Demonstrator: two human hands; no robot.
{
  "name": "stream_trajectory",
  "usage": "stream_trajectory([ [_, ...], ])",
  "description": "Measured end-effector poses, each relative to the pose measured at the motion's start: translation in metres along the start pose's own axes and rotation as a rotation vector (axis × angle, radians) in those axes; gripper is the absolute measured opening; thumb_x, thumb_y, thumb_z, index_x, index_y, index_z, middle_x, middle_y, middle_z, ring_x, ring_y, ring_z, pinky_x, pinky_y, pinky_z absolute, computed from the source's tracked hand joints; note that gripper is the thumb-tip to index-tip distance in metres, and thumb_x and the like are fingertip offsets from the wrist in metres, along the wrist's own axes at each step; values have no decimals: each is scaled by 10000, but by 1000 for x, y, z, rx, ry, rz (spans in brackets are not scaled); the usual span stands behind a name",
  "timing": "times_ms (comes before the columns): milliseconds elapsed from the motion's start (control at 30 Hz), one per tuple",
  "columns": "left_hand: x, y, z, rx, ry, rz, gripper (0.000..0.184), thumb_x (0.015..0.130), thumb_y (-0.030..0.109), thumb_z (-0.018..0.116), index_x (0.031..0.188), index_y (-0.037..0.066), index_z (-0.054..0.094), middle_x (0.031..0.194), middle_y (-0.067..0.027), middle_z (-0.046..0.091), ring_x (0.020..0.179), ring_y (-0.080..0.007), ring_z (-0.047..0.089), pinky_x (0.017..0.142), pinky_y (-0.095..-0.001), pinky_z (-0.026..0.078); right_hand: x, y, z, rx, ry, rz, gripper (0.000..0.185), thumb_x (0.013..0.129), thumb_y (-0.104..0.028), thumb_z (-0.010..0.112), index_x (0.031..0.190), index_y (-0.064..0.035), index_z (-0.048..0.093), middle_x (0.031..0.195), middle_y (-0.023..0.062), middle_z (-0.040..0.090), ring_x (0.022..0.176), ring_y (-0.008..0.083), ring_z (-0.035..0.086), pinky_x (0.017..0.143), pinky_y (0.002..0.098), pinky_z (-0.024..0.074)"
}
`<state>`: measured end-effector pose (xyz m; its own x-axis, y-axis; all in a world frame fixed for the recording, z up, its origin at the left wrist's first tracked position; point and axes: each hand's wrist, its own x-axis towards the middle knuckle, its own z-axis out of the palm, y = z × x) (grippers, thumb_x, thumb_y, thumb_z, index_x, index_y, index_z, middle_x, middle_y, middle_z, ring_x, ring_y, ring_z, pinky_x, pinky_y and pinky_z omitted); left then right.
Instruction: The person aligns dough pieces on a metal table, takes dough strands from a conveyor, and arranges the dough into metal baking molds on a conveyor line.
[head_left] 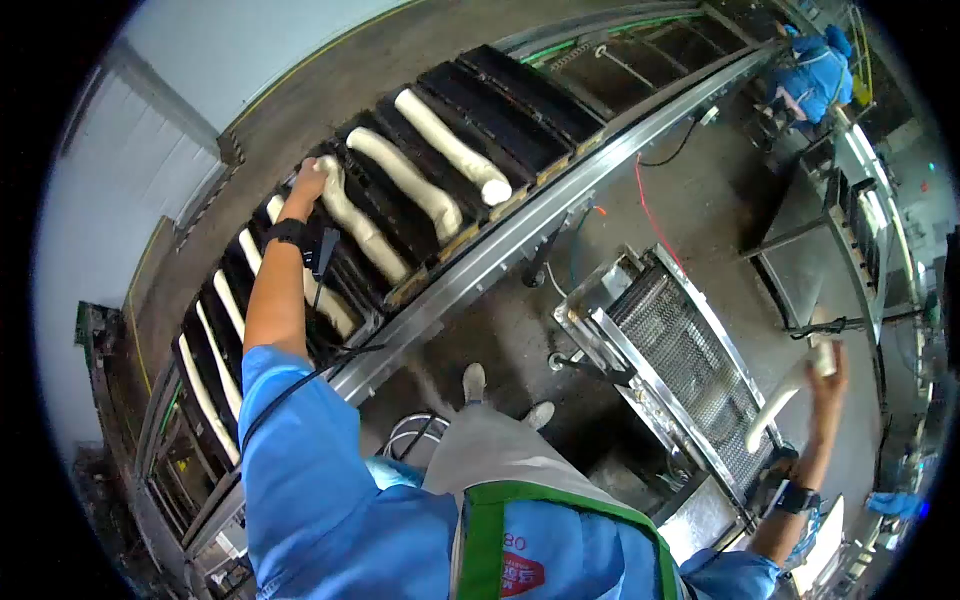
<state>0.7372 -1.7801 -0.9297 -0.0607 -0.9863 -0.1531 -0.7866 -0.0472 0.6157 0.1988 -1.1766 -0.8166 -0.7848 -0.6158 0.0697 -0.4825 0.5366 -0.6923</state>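
Note:
At the far end of a long pale dough roll (pixel 360 222), my left hand (pixel 308 183) has its fingers closed on the dough. That roll lies slightly bent in a black trough-shaped pan (pixel 385 185). Off to the right, my right hand (pixel 828 378) grips the upper end of another dough roll (pixel 777 408), which hangs slanting down over the metal mesh conveyor (pixel 690 340). More dough rolls (pixel 405 180) lie in the neighbouring pans on both sides of my left hand, one of them straight (pixel 445 138) with its near end at the pan's edge.
A steel rail (pixel 480 250) runs along the near side of the pan line. Farther up, black pans (pixel 520 95) hold no dough. A person in blue (pixel 815 75) works at the upper right beside another line. A red hose (pixel 650 210) and cables hang near the mesh conveyor.

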Motion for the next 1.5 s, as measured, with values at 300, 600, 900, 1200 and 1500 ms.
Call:
stream_trajectory([
  [300,101,-129,24,-472,-116,-144,495,733,130,507,1184,20,337,1046,-158,481,881,-240,496,723,-329,413,67,-204,27,697,225,-166,493,740,-169,607,1157,-7,399,1029,112,501,943,209,502,826,331,403],
  [600,81,-143,41,-433,275,-46,236,708,-44,443,876,56,575,786,-52,577,698,-169,519,680,-280,406,97,-178,435,203,-279,-499,395,640,-58,621,1016,-81,505,1005,135,478,976,291,426,863,367,346],
  [900,88,-146,17,419,-131,-26,429,741,75,453,1162,-5,425,1099,-155,520,1006,-245,500,848,-296,369,90,-3,366,-314,-383,-377,441,634,-35,588,1050,-161,514,1118,114,438,1049,325,384,869,401,358],
  [1200,-47,44,73,247,-531,37,385,822,194,492,1171,38,446,1182,-97,462,1093,-188,419,888,-271,324,-22,268,151,-1028,-604,551,488,745,-162,463,1221,-225,373,1274,129,329,1144,358,325,880,579,269],
  [1500,-46,117,205,1117,-376,304,313,762,294,441,1052,269,555,1049,-48,523,999,-264,386,809,-400,266,-32,318,123,-1023,-467,640,503,778,-196,464,1255,-115,323,1282,119,344,1145,318,347,916,445,311],
])
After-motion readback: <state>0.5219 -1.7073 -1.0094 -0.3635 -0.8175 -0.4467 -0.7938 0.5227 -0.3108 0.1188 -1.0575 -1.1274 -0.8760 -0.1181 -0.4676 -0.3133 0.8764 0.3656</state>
